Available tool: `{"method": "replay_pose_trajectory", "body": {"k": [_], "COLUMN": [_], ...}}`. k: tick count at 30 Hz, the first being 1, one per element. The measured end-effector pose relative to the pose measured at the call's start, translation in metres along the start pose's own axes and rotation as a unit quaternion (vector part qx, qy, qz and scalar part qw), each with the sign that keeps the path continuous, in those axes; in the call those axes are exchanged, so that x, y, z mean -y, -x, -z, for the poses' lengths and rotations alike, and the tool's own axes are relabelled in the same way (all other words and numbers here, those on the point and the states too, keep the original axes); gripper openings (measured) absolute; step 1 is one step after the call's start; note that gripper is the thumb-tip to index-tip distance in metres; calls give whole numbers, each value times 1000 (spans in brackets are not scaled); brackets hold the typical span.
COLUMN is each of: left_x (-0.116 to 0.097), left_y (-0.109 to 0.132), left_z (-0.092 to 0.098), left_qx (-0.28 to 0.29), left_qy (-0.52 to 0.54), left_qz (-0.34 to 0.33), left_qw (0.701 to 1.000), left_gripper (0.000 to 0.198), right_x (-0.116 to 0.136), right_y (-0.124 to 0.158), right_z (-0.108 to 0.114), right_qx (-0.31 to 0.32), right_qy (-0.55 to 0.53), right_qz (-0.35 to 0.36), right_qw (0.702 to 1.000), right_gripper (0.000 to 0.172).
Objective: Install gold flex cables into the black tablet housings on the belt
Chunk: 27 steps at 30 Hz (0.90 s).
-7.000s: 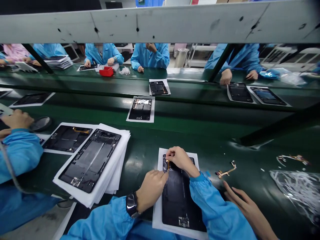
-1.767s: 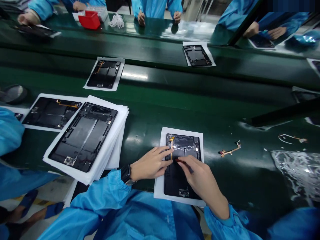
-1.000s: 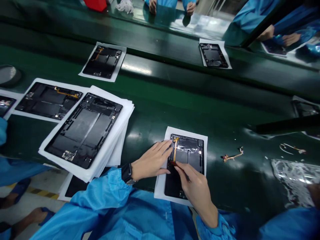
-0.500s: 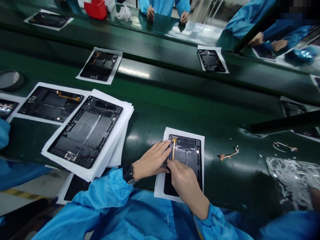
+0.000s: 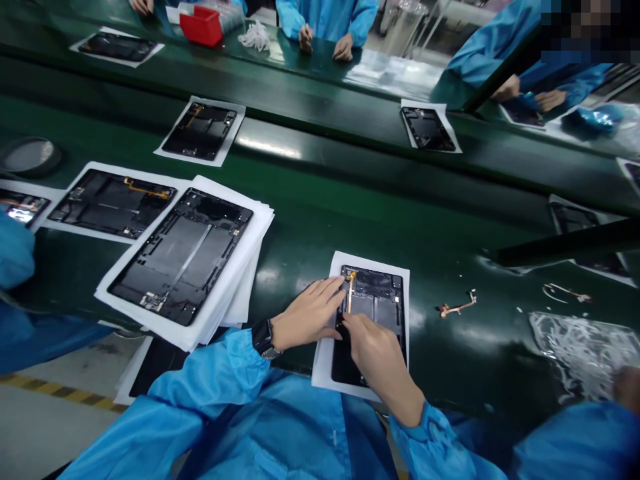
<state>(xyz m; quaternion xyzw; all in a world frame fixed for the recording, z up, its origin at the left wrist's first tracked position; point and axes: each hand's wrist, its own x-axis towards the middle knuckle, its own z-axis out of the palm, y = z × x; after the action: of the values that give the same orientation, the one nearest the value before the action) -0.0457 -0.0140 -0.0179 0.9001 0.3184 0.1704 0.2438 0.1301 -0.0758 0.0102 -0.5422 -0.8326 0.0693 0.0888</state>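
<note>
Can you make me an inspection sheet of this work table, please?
Surface: shiny green bench.
Main things: black tablet shell on a white sheet; orange ribbon along its left side.
Clutter: stack of white sheets bearing another shell; bag of white strips.
Hands: left hand spread at the shell's left edge; right hand, fingertips near the ribbon's lower part, grip unclear.
Cables: loose flex cable right of the shell.
Surroundings: people in blue sleeves; red bin.

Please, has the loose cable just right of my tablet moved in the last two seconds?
No. Against the dark strut, the loose cable shows no visible shift in any direction.
</note>
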Motion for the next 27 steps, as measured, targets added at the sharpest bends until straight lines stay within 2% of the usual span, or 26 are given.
{"method": "replay_pose_trajectory", "body": {"k": [2,4,6,7,8,9,11,13,14,15,16,17,18,19,21,22,24,27], "left_x": [-1,-2,-3,-4,-5,-5,-4,-1,2,4,7,10,13,16,19,20,20,28], "left_y": [1,2,1,-1,-6,-13,-34,-62,-76,-90,-101,-111,-118,-122,-124,-123,-120,-125], "left_z": [1,3,9,12,16,19,22,21,20,18,16,15,15,15,17,19,20,20], "left_qx": [6,10,15,15,12,2,-23,-22,-5,16,38,54,63,69,72,70,67,65], "left_qy": [-4,-11,-16,-16,-19,-26,-55,-93,-106,-115,-121,-124,-127,-131,-139,-140,-134,-133], "left_qz": [0,3,4,4,6,13,35,67,83,95,103,107,106,100,92,94,102,92], "left_qw": [1000,1000,1000,1000,1000,1000,998,993,991,989,987,985,984,984,983,983,983,985], "left_gripper": [87,87,87,84,77,67,45,30,25,20,14,8,5,6,9,7,7,11], "right_x": [4,1,-9,-16,-23,-30,-38,-42,-43,-46,-51,-59,-70,-83,-113,-127,-149,-161], "right_y": [-2,0,4,6,7,8,5,-1,-4,-5,-4,-1,4,12,32,41,55,61], "right_z": [-3,-4,-5,-4,-4,-3,-2,-1,-1,0,0,0,-1,-1,-3,-4,-6,-11], "right_qx": [-5,-10,-28,-46,-72,-107,-189,-241,-243,-231,-212,-199,-203,-222,-293,-314,-312,-292], "right_qy": [2,-40,-147,-225,-311,-399,-550,-654,-690,-714,-723,-710,-672,-608,-409,-310,-172,-78], "right_qz": [-4,-15,-52,-89,-138,-194,-292,-334,-337,-336,-335,-336,-343,-355,-380,-387,-371,-333], "right_qw": [1000,999,987,969,938,890,759,634,592,569,567,586,624,675,776,810,858,893], "right_gripper": [25,26,23,20,17,17,19,22,24,27,30,33,34,35,32,32,34,35]}}
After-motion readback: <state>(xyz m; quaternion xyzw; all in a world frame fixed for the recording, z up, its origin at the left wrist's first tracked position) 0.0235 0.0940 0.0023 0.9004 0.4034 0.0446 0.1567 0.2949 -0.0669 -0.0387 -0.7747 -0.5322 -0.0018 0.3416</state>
